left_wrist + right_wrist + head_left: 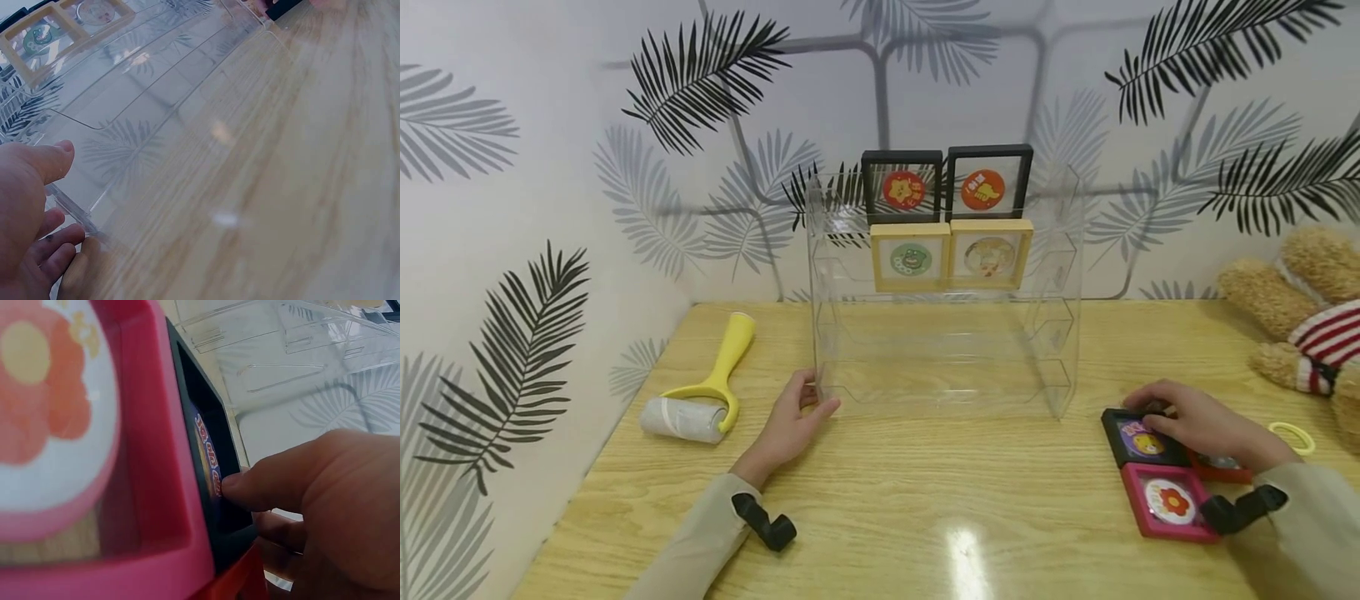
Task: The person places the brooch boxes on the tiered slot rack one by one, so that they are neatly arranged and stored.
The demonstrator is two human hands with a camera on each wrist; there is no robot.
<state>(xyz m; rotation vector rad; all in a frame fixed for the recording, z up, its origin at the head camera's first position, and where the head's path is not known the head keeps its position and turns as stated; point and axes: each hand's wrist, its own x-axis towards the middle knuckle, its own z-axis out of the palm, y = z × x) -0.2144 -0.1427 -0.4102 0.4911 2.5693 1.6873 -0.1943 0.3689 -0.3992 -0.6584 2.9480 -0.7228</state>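
Note:
A clear acrylic display rack (943, 400) with stepped tiers stands on the wooden table. My left hand (792, 425) holds its lower left side panel, the thumb on one side and the curled fingers on the other. On the right, my right hand (1198, 421) pinches a small black frame (1108, 433) with a purple and yellow sticker inside. In the right wrist view the thumb presses the sticker and the fingers go behind the frame's edge. Against that frame lies a pink frame (1138, 500) with a red flower badge. A red frame (1228, 475) shows partly beneath the right wrist.
Two black frames, left (867, 187) and right (1026, 183), sit on the rack's top tier, above two pale yellow frames (951, 250). A yellow-handled lint roller (688, 417) lies at left. A teddy bear (1273, 304) and a yellow ring (1307, 437) are at right.

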